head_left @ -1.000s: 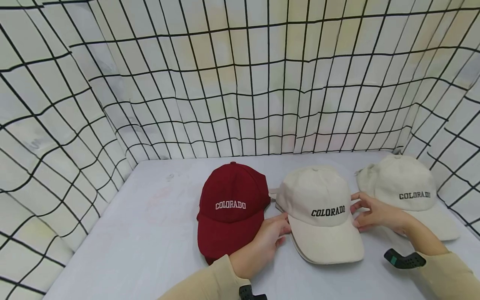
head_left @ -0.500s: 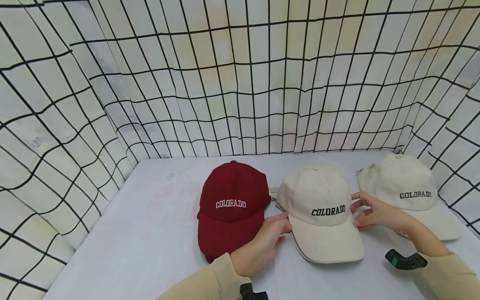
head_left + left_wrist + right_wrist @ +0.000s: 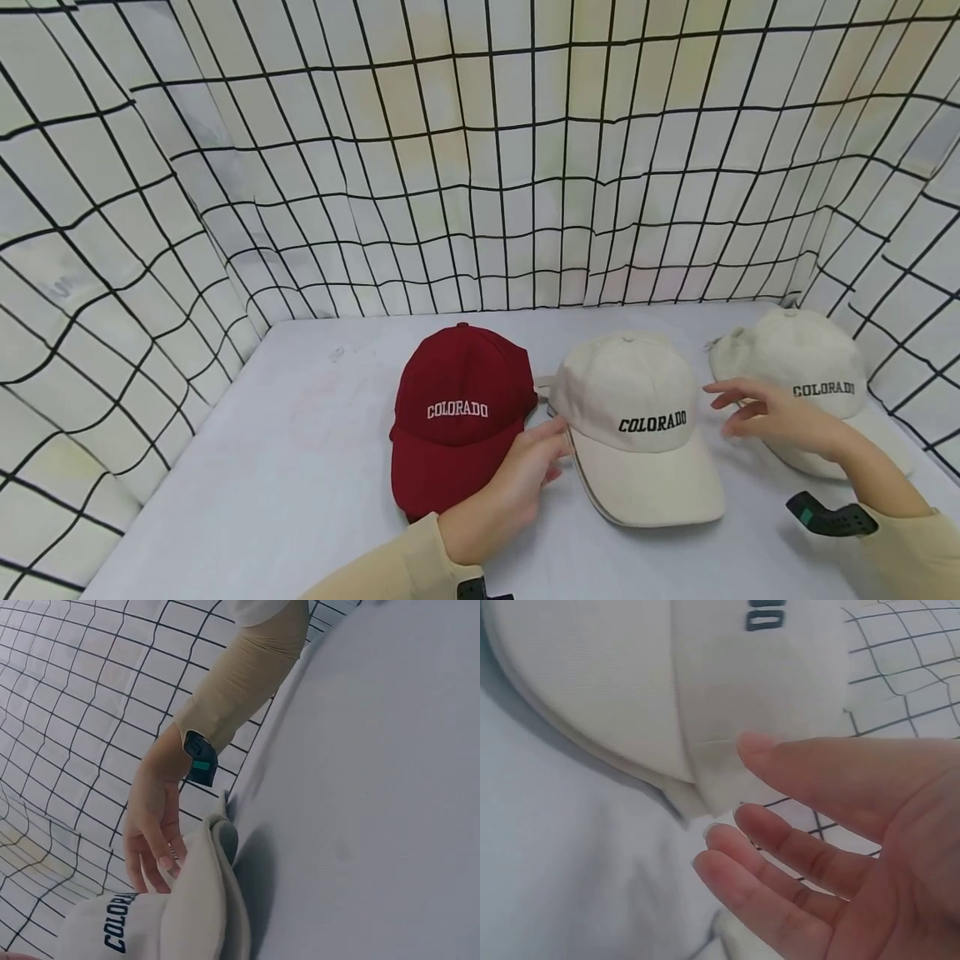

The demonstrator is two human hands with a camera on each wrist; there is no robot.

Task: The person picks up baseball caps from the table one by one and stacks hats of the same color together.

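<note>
A cream baseball cap [image 3: 633, 417] with black COLORADO lettering lies on the white table, brim towards me. Its brim is doubled in the left wrist view, as if a second cap is nested under it. To its left sits a dark red cap [image 3: 461, 417] with white COLORADO lettering. My left hand [image 3: 517, 483] is at the cream cap's left edge, in front of the red brim; whether the fingertips touch the cream cap I cannot tell. My right hand [image 3: 783, 417] hovers off the cap's right side, fingers loosely bent and holding nothing.
Another cream cap [image 3: 810, 375] lies at the far right, partly behind my right hand. White walls with black netting [image 3: 532, 183] close in the back and both sides of the table [image 3: 262, 467].
My right hand has drawn away to the right from the middle cream cap. My left hand has shifted slightly left. The caps stay in place.
</note>
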